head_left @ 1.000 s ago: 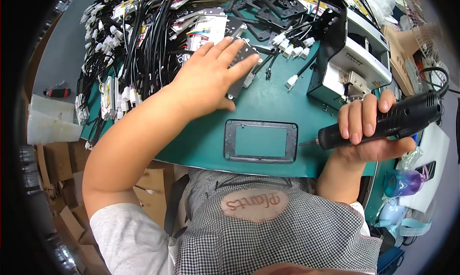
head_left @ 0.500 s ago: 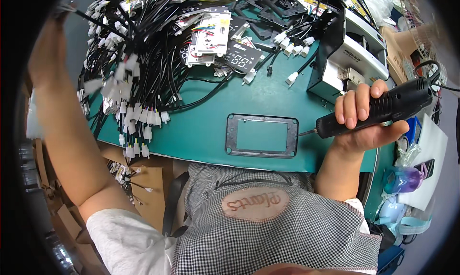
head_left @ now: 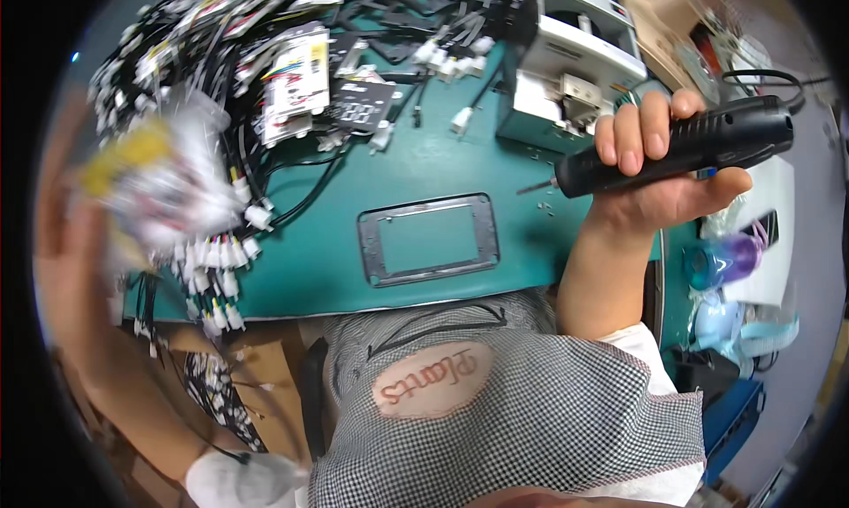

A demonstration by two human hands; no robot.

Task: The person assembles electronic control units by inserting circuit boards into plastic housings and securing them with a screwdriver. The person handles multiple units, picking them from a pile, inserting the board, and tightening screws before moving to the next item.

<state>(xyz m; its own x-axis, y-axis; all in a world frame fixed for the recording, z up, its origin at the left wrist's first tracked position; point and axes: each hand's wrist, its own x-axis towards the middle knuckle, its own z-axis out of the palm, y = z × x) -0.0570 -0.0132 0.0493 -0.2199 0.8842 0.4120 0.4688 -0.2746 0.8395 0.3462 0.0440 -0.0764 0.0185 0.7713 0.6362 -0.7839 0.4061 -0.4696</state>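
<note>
My right hand (head_left: 650,168) is wrapped round a black electric screwdriver (head_left: 734,137); its thin bit points left above the mat. Left of the bit a black rectangular plastic frame (head_left: 371,249) with a wide opening lies flat on the mat. At the far left my left hand (head_left: 75,225), smeared by motion, holds a blurred white-and-yellow wired display board (head_left: 155,185). A black cable (head_left: 190,424) trails down over my left forearm. Behind the blurred board spreads a pile of black cables with white connectors (head_left: 212,256) and display boards (head_left: 301,79).
A silver-and-black machine (head_left: 566,75) stands at the back right of the green mat (head_left: 433,168). Small bits (head_left: 546,209) lie beside the screwdriver. A blue-purple bottle (head_left: 721,260) stands at the right. Below the left table edge is a cardboard box (head_left: 270,375).
My left hand has come nearer from the far left, bringing the wired display board. The view has shifted, and the screwdriver's bit now stands farther from the frame.
</note>
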